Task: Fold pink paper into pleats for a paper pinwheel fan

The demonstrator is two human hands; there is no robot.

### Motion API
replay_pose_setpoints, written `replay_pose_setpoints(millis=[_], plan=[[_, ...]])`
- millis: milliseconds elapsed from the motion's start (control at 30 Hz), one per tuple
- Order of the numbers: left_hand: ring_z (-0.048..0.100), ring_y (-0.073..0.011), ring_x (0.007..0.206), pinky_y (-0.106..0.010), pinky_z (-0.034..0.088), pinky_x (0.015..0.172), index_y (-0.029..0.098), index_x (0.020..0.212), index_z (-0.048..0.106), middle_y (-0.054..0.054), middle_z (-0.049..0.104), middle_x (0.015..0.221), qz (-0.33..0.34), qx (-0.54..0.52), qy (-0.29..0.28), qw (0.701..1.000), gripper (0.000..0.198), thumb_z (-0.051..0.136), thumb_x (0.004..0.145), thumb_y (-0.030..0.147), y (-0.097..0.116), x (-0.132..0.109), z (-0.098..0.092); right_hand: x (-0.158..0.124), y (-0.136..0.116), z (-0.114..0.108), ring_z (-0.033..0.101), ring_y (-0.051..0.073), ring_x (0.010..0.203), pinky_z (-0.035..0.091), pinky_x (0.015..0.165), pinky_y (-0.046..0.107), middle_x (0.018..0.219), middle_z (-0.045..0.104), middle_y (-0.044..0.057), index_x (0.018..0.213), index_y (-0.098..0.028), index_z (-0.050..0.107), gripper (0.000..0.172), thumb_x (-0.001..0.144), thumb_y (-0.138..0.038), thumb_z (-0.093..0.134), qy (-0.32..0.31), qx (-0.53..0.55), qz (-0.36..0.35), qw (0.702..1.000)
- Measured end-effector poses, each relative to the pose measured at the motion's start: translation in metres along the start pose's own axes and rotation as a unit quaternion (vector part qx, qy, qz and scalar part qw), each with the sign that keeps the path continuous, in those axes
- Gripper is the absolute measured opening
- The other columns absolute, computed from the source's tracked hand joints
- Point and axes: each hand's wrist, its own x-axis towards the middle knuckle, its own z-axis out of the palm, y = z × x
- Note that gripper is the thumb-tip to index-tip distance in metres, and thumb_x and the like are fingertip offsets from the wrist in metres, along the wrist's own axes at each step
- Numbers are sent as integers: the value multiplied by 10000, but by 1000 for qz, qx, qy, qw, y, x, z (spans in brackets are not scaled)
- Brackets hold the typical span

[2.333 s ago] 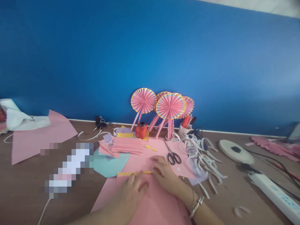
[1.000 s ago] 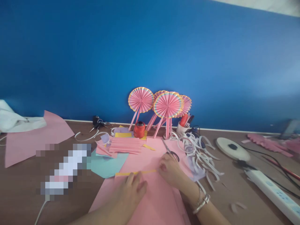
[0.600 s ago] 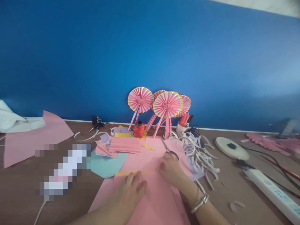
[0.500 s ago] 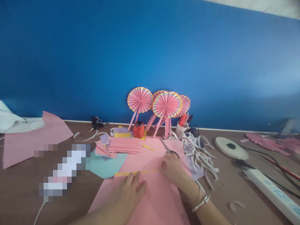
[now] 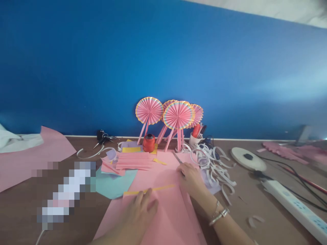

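My left hand (image 5: 141,211) lies flat with its fingers stretched out on a sheet of pink paper (image 5: 166,214). A thin yellow strip (image 5: 133,192) runs along that sheet's far edge, just ahead of my fingertips. To the right, my right hand (image 5: 190,177) is closed over the handles of a pair of scissors (image 5: 177,158); only the blades show, pointing away to the upper left. Beyond my hands lies a pleated piece of pink paper (image 5: 134,160), and under it a light green sheet (image 5: 114,183).
Several pink paper fans (image 5: 178,115) stand against the blue wall, behind a spool of red thread (image 5: 149,143). Curled white paper strips (image 5: 217,170) heap up on the right. Farther right are a round white device (image 5: 247,159) and a power strip (image 5: 293,200). Keys (image 5: 103,137) lie at back left.
My right hand has shifted onto the scissors and now covers their handles, which showed beside it before. My left hand stays on the pink paper. The view has tilted slightly.
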Motion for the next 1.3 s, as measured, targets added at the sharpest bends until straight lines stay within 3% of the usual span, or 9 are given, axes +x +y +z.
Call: replay_pose_setpoints(millis=[333, 500, 733, 900, 1067, 1167, 1300], plan=[[396, -317, 1150, -400, 383, 891, 233, 1227, 498, -94, 279, 1464, -13, -39, -40, 998, 576, 582, 665, 143, -7, -2, -23, 4, 6, -9, 558, 217, 911, 310, 767, 303, 904, 657, 61, 815, -191, 652, 173, 847, -172, 484, 32, -119, 97, 988], [382, -303, 1149, -396, 344, 924, 186, 1155, 568, -130, 428, 1351, 20, -24, -41, 999, 426, 580, 734, 247, -9, 1, -37, 4, 10, -8, 576, 221, 924, 321, 735, 302, 928, 648, 71, 866, -184, 652, 159, 849, -196, 494, 3, -116, 104, 988], [371, -314, 1156, -432, 357, 898, 222, 1164, 584, -109, 374, 1419, -22, -54, -31, 998, 384, 550, 784, 251, -5, 3, -37, 4, 12, -6, 574, 223, 916, 318, 729, 302, 908, 645, 73, 841, -187, 645, 143, 850, -192, 502, 23, -124, 92, 988], [405, -308, 1126, -428, 385, 839, 217, 1094, 606, -104, 395, 1401, -42, -55, -5, 998, 294, 526, 818, 281, 2, 5, -35, 4, -13, -5, 571, 210, 898, 314, 756, 311, 913, 654, 55, 795, -194, 645, 193, 853, -153, 465, 57, -83, -9, 995], [427, -307, 1115, -455, 364, 875, 206, 1087, 594, -105, 429, 1375, -43, -47, 6, 998, 332, 565, 790, 351, 3, 5, -34, 24, -55, -9, 588, 175, 861, 334, 808, 297, 841, 674, 41, 770, -188, 668, 224, 840, -128, 464, -2, -23, -132, 991], [402, -315, 1160, -482, 334, 908, 191, 1140, 581, -118, 397, 1417, -37, -32, -9, 999, 334, 512, 829, 294, 3, 5, -35, 46, -66, -17, 596, 166, 850, 357, 815, 278, 865, 691, 60, 803, -174, 690, 222, 838, -149, 473, -45, -12, -133, 990], [430, -309, 1140, -471, 356, 870, 214, 1144, 583, -82, 413, 1424, -38, -43, -12, 998, 327, 501, 832, 265, 1, 6, -30, 68, -62, -26, 606, 143, 740, 382, 686, 224, 811, 701, 38, 792, -178, 703, 217, 811, -157, 489, -108, -14, -92, 990]])
